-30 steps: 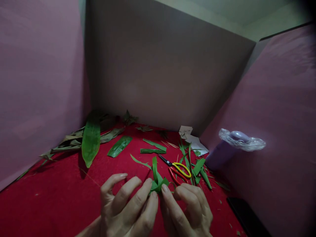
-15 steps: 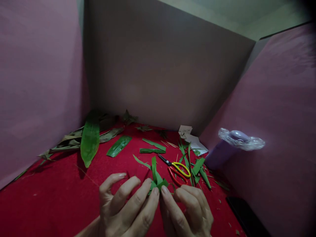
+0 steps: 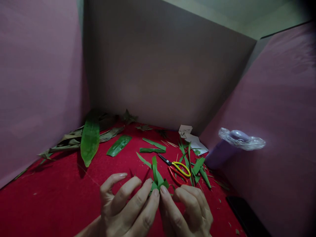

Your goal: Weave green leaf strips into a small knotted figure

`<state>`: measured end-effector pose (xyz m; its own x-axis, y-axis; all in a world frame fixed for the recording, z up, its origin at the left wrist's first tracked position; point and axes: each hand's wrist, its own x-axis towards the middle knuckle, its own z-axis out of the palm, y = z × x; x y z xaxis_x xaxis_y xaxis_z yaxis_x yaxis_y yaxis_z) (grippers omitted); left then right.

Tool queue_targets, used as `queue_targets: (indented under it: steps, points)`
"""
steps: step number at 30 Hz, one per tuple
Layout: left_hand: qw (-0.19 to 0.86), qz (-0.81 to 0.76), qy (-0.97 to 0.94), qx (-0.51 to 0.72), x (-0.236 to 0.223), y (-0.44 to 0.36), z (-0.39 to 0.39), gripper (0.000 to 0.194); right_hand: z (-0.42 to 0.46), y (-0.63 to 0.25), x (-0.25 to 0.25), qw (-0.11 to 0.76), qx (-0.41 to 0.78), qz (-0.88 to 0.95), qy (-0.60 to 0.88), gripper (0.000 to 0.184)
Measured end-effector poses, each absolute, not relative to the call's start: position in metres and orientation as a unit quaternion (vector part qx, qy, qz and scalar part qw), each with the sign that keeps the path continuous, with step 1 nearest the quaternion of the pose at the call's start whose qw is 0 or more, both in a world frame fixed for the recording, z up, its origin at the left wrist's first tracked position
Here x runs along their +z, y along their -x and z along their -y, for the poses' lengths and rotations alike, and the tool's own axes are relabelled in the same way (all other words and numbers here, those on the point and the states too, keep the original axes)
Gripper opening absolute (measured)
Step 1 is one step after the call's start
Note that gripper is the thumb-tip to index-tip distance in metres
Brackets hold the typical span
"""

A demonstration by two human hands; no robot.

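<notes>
Between my fingertips is a small folded piece of green leaf strips, with one strip standing up from it and a thin end trailing off behind to the left. My left hand pinches its left side and near edge, fingers bent. From the other side my right hand grips it, the tip of a finger or thumb pressed on its near right edge. The lower part of the folded leaf is hidden by my fingers. Just beyond my right hand lie scissors with one yellow and one red handle, on the red cloth.
A long green leaf rests on dried leaves at left. Cut leaf pieces lie mid-cloth, leaf scraps at right. A purple container with clear plastic, white paper and a black flat object stand or lie rightward.
Both hands stay nearly in place on the folded leaf. Its thin trailing end has swung a little to the right, and the left fingertip has shifted slightly toward the right one.
</notes>
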<state>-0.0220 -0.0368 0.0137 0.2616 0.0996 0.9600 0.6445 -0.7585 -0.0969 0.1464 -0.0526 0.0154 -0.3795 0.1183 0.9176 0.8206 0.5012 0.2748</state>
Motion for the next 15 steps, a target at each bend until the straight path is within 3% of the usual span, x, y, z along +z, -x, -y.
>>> queue_targets:
  steps: [11,15]
  points:
    - [0.232,0.253,0.757,-0.556,0.0159,0.0222,0.0375,0.044,0.0537,-0.1470,0.0160,0.449,-0.398,0.734,0.318,0.018]
    - [0.214,0.268,0.758,-0.555,0.0147,0.0215,0.0389,0.034,0.0533,-0.1467,0.0151,0.456,-0.392,0.729,0.327,0.015]
